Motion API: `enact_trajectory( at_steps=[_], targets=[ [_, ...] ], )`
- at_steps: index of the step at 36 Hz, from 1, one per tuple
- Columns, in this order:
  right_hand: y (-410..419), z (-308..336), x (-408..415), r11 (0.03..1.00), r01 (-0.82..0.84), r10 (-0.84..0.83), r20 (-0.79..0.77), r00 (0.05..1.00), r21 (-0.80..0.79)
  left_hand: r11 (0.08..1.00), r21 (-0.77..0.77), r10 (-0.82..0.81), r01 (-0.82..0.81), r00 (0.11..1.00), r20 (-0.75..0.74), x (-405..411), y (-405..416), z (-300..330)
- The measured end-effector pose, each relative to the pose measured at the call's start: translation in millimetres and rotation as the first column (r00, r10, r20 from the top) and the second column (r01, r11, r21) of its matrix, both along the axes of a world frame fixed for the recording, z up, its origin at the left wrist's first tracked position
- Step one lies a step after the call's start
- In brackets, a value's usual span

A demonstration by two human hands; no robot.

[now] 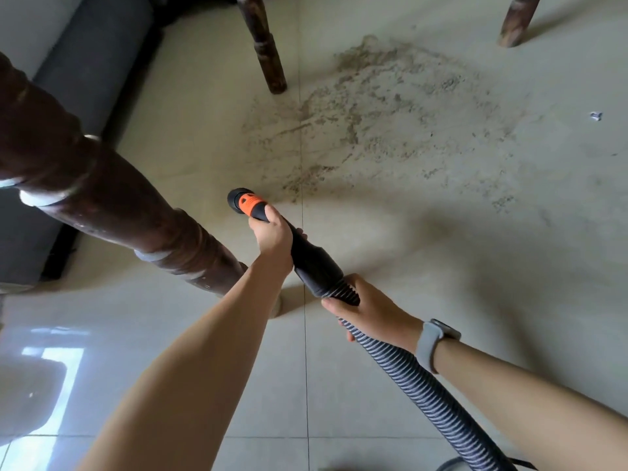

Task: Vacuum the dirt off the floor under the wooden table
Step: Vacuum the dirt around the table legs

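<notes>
A wide patch of sandy dirt [380, 113] lies on the pale floor tiles between the dark wooden table legs. My left hand [272, 232] grips the black vacuum nozzle [246, 200] just behind its orange collar. The nozzle's tip sits low over the floor at the near left edge of the dirt. My right hand [372, 309] grips the ribbed grey hose [418, 392] where it joins the black tube. The hose runs back to the lower right and out of frame.
A thick wooden table leg [112, 205] slants across the left, close to my left forearm. Two thinner legs, one [263, 45] centre and one [516, 22] right, stand at the far side. A dark grey sofa [88, 59] sits far left. A small white scrap [595, 115] lies at right.
</notes>
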State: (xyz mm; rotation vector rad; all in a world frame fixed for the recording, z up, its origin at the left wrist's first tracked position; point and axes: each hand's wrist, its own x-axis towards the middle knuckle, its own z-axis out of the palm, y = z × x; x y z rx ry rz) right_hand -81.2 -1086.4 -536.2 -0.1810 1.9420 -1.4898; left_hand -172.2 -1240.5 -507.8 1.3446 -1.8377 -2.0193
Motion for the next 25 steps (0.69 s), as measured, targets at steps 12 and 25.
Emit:
enact_trajectory(
  at_steps=[12,25],
  targets=[
    [16.3,23.9,-2.3,0.944,-0.056,0.109,-0.146,0.983,0.325,0.991,0.02,0.135,-0.134,0.986,-0.099,-10.4,-1.6,20.2],
    [-23.3,25.9,-63.5,0.946,-0.207,0.238,-0.104,0.966,0.248,0.967,-0.248,0.072,-0.059,0.996,0.044,-27.5,-25.6,10.9]
  ],
)
